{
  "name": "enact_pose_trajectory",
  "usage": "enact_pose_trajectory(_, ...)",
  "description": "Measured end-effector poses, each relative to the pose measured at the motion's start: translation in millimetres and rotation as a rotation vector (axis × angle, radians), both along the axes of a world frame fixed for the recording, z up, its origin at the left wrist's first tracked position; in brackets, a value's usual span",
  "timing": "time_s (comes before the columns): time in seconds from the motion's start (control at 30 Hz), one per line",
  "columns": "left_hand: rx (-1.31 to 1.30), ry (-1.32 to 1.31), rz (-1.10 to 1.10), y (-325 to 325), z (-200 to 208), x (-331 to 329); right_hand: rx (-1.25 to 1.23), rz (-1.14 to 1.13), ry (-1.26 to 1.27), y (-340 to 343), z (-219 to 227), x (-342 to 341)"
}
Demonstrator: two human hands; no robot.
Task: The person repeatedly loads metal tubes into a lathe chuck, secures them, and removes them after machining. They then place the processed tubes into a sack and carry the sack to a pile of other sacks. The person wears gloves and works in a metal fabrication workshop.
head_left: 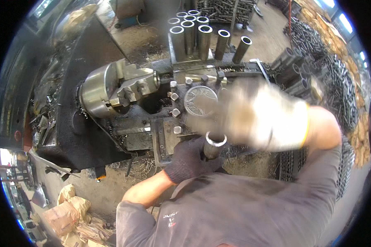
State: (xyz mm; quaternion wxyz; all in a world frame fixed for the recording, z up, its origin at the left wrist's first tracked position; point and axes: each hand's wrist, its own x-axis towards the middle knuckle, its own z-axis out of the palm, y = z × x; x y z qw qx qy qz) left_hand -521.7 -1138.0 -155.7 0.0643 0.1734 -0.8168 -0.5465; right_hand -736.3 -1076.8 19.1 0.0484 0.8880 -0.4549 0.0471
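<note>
My left hand (189,159), in a dark knitted glove, is wrapped round a short metal tube (212,151) close to my body. The tube stands roughly upright, and its bright ring-shaped end faces up. My right hand (255,115), in a pale glove with a yellow cuff edge, is smeared by motion. It passes above the right side of the lathe's tool post (200,101), near the tube's top end. Its fingers and anything in them cannot be made out. To the left, the lathe chuck (101,90) has stepped jaws around a metal workpiece (156,79).
Several metal tubes (177,43) stand upright behind the tool post. Square-headed bolts (175,112) stick up along the post. More tubes (290,72) and piles of metal parts (336,78) lie at the right. Crumpled brown paper bags (68,214) lie on the floor, lower left.
</note>
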Motion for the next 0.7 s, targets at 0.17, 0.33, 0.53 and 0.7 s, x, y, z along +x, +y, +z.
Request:
enact_pose_trajectory(0.17, -0.012, 0.034, 0.160, -57, 92, 9, -0.185, 0.052, 0.131, -35, -19, 1)
enact_pose_trajectory(0.33, -0.782, 0.442, 0.995, -108, 66, 70, 0.031, -0.479, 0.120, -123, -52, -66)
enact_pose_trajectory(0.53, 0.031, 0.019, 0.934, -87, -122, 196, 0.241, -0.529, 0.005, -170, -170, -101)
enact_pose_trajectory(0.7, 0.740, 0.563, 1.877, -81, -219, 318, 0.551, -0.473, -0.405, -173, -203, -109)
